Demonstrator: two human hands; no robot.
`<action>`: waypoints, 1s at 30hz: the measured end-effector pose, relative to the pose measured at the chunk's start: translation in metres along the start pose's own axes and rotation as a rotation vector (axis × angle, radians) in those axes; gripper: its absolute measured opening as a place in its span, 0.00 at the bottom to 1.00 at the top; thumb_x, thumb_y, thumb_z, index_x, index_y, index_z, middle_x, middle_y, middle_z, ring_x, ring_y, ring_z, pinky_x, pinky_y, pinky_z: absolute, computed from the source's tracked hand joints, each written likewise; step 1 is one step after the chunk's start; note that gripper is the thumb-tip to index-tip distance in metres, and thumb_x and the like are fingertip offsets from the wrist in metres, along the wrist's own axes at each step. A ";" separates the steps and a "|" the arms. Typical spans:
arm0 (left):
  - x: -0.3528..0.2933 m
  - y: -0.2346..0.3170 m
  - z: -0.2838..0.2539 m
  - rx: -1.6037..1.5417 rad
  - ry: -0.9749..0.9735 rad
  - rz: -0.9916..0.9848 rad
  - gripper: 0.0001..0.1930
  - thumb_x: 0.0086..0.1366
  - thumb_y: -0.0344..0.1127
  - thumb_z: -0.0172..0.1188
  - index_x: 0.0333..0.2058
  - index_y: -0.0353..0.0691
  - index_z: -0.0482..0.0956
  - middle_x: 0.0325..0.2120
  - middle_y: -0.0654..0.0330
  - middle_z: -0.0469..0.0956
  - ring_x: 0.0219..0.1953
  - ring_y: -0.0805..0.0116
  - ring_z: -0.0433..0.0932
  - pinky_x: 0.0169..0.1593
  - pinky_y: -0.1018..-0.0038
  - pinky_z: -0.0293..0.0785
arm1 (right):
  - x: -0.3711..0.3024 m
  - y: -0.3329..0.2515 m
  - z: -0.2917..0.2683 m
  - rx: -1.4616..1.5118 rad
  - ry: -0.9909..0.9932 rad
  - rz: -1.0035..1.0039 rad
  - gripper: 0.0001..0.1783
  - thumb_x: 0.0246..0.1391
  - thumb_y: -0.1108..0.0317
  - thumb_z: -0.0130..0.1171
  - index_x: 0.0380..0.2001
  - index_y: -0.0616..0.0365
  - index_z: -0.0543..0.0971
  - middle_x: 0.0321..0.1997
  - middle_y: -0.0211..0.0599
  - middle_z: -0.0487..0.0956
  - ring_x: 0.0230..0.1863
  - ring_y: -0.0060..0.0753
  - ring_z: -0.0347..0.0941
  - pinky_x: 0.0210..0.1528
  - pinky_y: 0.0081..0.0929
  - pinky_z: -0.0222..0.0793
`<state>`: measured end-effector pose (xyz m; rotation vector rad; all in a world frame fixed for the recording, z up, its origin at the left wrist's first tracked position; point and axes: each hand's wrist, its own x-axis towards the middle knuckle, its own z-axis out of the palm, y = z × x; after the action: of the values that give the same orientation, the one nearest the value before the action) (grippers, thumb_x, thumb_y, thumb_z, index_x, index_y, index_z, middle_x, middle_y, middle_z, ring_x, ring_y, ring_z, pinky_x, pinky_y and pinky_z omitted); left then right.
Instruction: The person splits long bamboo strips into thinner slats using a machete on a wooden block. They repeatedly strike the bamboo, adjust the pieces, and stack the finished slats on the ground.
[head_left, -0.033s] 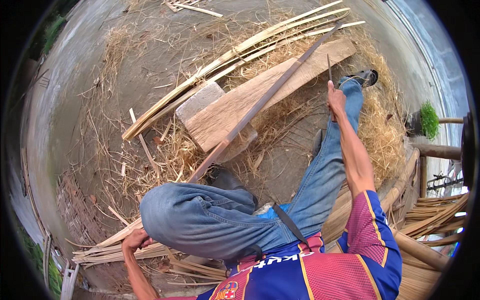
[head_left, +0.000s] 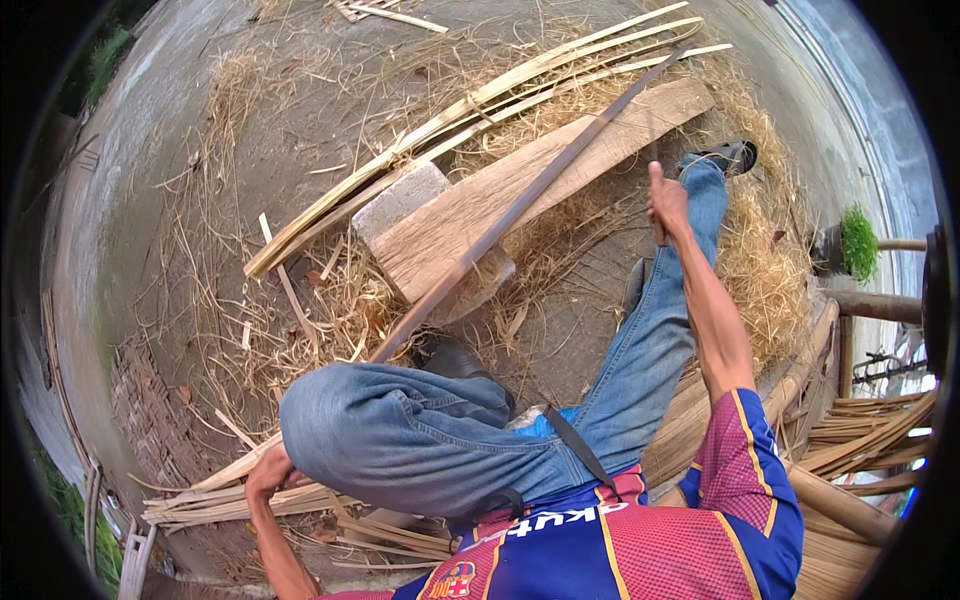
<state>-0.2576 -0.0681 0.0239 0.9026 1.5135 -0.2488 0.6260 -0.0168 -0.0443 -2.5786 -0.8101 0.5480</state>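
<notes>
Long, flat, dark-brown strip of wood or bamboo (head_left: 520,205) lies slantwise over a broad, pale-brown wooden plank (head_left: 430,243); its lower end disappears behind the bent left knee in blue denim (head_left: 335,410). Right hand (head_left: 668,197): fingers closed round the brown handle of a slim knife (head_left: 660,235), blade pointing away from the body, smeared by blur, well apart from the dark strip. Left hand (head_left: 272,473): beside the knee, fingers curled, partly covered; cannot tell whether it grips the hidden end of the dark strip, a pale strip, or nothing. Around it, a loose bundle of pale, narrow split strips (head_left: 200,510). Progress, as judged: straw-coloured curled shavings (head_left: 770,290) lie thick on the grey floor (head_left: 555,355) on both sides of the plank, suggesting much paring is already done. Dark strip: exposed length whole, no split visible; colour turns redder toward the knee. Knife is off it, so no cut is under way at this instant; the strip looks unfinished. Farther out, long pale strips (head_left: 345,198) run past the rough grey block (head_left: 400,195) near the plank's lower end. Whether these are finished or waiting cannot be told; amount left not countable.
</notes>
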 end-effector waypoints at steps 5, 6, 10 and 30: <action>0.056 0.118 0.101 0.025 0.081 0.289 0.13 0.68 0.36 0.57 0.25 0.36 0.78 0.16 0.64 0.74 0.18 0.76 0.68 0.22 0.74 0.61 | -0.194 -0.103 0.081 0.065 -0.581 -0.350 0.31 0.64 0.37 0.53 0.24 0.55 0.80 0.18 0.31 0.75 0.23 0.27 0.74 0.27 0.35 0.72; 0.071 0.141 0.119 0.006 0.055 0.310 0.12 0.68 0.35 0.57 0.25 0.36 0.78 0.17 0.63 0.74 0.19 0.75 0.68 0.22 0.74 0.61 | -0.236 -0.112 0.102 0.118 -0.604 -0.501 0.28 0.62 0.39 0.57 0.26 0.55 0.82 0.20 0.32 0.78 0.23 0.29 0.75 0.28 0.36 0.73; 0.099 0.191 0.160 -0.034 0.002 0.340 0.11 0.68 0.35 0.57 0.27 0.36 0.78 0.18 0.62 0.75 0.20 0.74 0.69 0.24 0.72 0.62 | -0.303 -0.141 0.117 -0.139 -0.782 -0.685 0.34 0.61 0.31 0.50 0.29 0.53 0.83 0.21 0.41 0.79 0.29 0.35 0.80 0.36 0.41 0.76; 0.052 -0.052 0.074 0.513 0.828 0.745 0.06 0.68 0.31 0.57 0.33 0.34 0.79 0.26 0.56 0.80 0.28 0.66 0.75 0.32 0.64 0.67 | -0.081 -0.080 0.047 -0.114 -0.232 -0.437 0.42 0.64 0.31 0.45 0.10 0.55 0.72 0.11 0.36 0.73 0.11 0.32 0.66 0.22 0.43 0.69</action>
<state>-0.2311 -0.1297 -0.0561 2.0870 1.7348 0.3506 0.5058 0.0064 -0.0271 -2.3508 -1.4731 0.6828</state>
